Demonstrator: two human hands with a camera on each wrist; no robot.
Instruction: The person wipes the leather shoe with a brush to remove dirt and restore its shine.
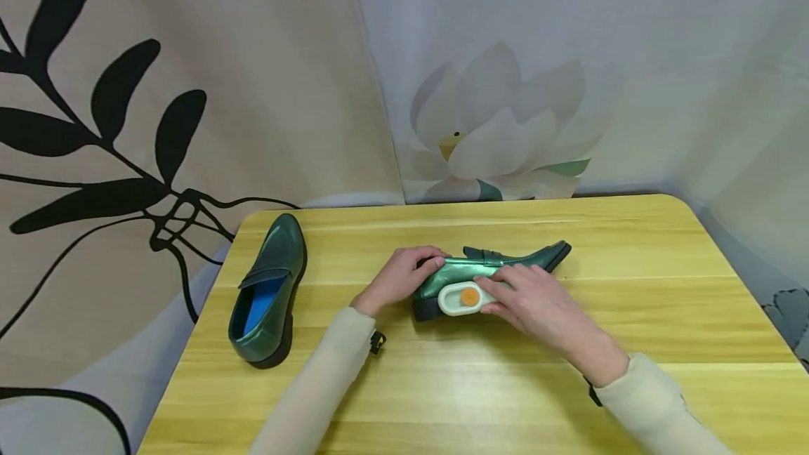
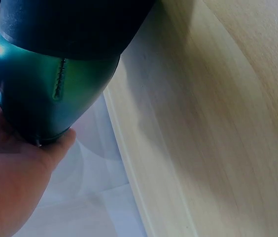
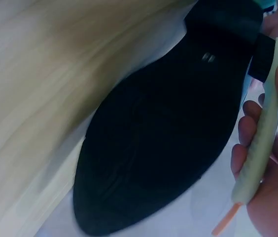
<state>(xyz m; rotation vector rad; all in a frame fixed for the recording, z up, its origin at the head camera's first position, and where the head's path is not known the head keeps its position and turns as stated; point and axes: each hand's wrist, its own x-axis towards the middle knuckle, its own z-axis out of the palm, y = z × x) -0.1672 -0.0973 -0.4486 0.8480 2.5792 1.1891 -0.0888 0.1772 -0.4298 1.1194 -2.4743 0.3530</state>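
Note:
A shiny green loafer (image 1: 456, 271) lies on its side, toe to the right, in the head view. My left hand (image 1: 403, 274) grips it around the heel opening; in the left wrist view the thumb and fingers wrap its back (image 2: 50, 98). My right hand (image 1: 534, 299) holds a small brush with a white handle (image 1: 448, 302) and an orange round spot against the shoe's side. The right wrist view shows the brush's dark head (image 3: 263, 57) at the shoe's side, by the heel. The black sole (image 3: 163, 118) faces that camera.
A matching green loafer (image 1: 274, 293) with a blue insole stands upright at the table's left. The wooden table (image 1: 442, 399) runs to a back edge near a printed curtain (image 1: 284, 90) with leaves and a flower.

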